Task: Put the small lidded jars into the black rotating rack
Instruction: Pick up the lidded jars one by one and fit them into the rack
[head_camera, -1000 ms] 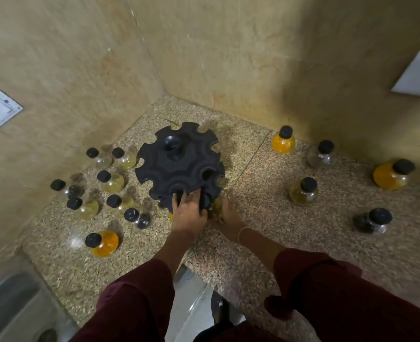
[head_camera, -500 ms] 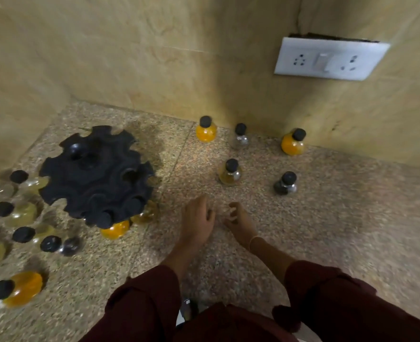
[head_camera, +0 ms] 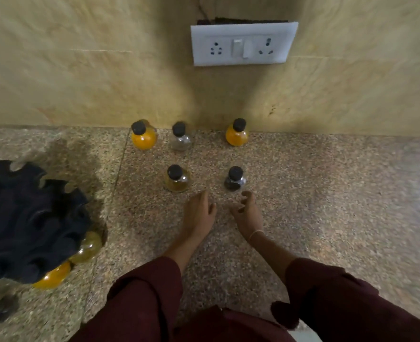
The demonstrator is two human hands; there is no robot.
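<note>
1. left hand (head_camera: 199, 214) and right hand (head_camera: 248, 214) lie side by side over the speckled counter (head_camera: 327, 193), fingers loose, holding nothing.
2. yellowish jar (head_camera: 177, 180) and dark jar (head_camera: 235, 180) stand just ahead of the hands.
3. black rack (head_camera: 26, 223) at far left, blurred, orange jar (head_camera: 53, 277) under its rim.

A white switch plate (head_camera: 243, 44), with two sockets flanking its switches, is mounted on the beige tiled wall (head_camera: 80, 70). The speckled granite counter (head_camera: 327, 193) is crossed by a thin seam (head_camera: 121, 164).
</note>
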